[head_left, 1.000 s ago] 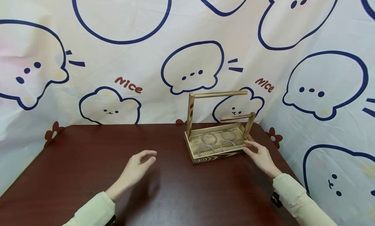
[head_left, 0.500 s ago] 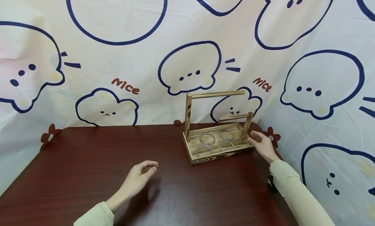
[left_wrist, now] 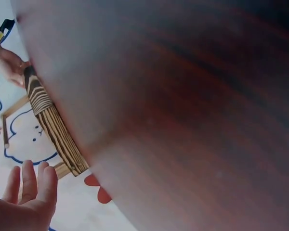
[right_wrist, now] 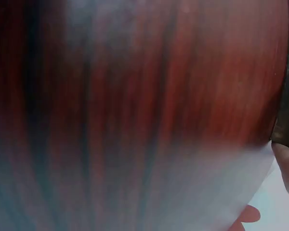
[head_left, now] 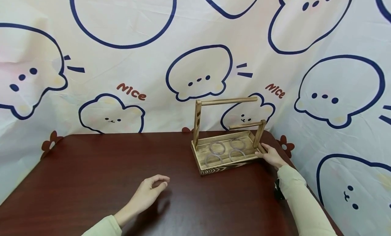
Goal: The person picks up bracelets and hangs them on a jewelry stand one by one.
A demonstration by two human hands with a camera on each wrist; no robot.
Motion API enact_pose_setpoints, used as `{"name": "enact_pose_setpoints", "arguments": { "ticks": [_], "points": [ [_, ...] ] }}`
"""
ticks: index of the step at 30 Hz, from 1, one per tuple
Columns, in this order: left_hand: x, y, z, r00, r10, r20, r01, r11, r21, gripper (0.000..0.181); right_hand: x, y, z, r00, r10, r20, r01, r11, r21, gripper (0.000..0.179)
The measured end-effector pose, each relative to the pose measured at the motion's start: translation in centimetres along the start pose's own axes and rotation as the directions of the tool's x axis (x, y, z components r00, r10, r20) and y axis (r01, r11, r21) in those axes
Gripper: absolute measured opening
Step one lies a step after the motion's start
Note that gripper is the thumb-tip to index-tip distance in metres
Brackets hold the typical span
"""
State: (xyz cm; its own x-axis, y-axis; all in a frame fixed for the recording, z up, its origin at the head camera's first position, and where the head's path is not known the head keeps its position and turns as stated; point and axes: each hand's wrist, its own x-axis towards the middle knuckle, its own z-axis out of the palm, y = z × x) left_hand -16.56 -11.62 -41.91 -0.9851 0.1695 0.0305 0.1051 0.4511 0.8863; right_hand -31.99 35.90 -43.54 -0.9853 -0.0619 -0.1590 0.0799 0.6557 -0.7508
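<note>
A wooden display rack point(head_left: 226, 168) stands at the far right of the table, its shallow tray fitted with two upright posts. The taller left post point(head_left: 197, 125) carries a long rod pointing right; the shorter right post point(head_left: 259, 134) has a rod pointing left. Several pale see-through rings point(head_left: 217, 148) show in the tray. My right hand point(head_left: 271, 156) grips the rack's right end, thumb at the front corner. In the right wrist view a fingertip point(right_wrist: 285, 156) meets that corner. My left hand point(head_left: 148, 192) hovers over the table left of the rack, fingers loosely bent around nothing.
The dark red-brown table point(head_left: 116, 161) runs up to a pale cloth backdrop point(head_left: 165, 117) with blue cartoon outlines behind it and on the right. A dark band point(head_left: 278, 190) sits at the right wrist, by the light sleeve.
My right hand lifted off the front right corner, moved right, and now holds the rack's right end. The left hand drifted slightly right and nearer. The rack stays about where it was.
</note>
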Motion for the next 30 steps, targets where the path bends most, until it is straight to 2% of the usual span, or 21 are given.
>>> {"name": "enact_pose_setpoints", "arguments": {
  "ticks": [8, 23, 27, 30],
  "points": [
    [0.1, 0.1, 0.4, 0.999, 0.026, 0.034, -0.026, 1.000, 0.014, 0.024, -0.7, 0.2, -0.1, 1.000, -0.004, -0.008, 0.004, 1.000, -0.013, 0.081],
    [0.8, 0.4, 0.9, 0.997, 0.038, 0.071, -0.042, 0.997, 0.057, 0.021, -2.8, -1.0, 1.9, 0.999, 0.024, -0.043, -0.025, 0.999, -0.021, 0.083],
    [1.3, 0.4, 1.4, 0.996, 0.059, 0.072, -0.063, 0.997, 0.053, 0.019, -3.2, -0.8, 2.1, 0.999, 0.020, -0.043, -0.021, 0.999, -0.029, 0.081],
    [2.3, 0.4, 2.1, 0.997, 0.060, 0.045, -0.062, 0.997, 0.037, 0.019, -3.2, -0.5, 2.1, 0.999, 0.009, -0.039, -0.011, 0.999, -0.035, 0.083]
  ]
}}
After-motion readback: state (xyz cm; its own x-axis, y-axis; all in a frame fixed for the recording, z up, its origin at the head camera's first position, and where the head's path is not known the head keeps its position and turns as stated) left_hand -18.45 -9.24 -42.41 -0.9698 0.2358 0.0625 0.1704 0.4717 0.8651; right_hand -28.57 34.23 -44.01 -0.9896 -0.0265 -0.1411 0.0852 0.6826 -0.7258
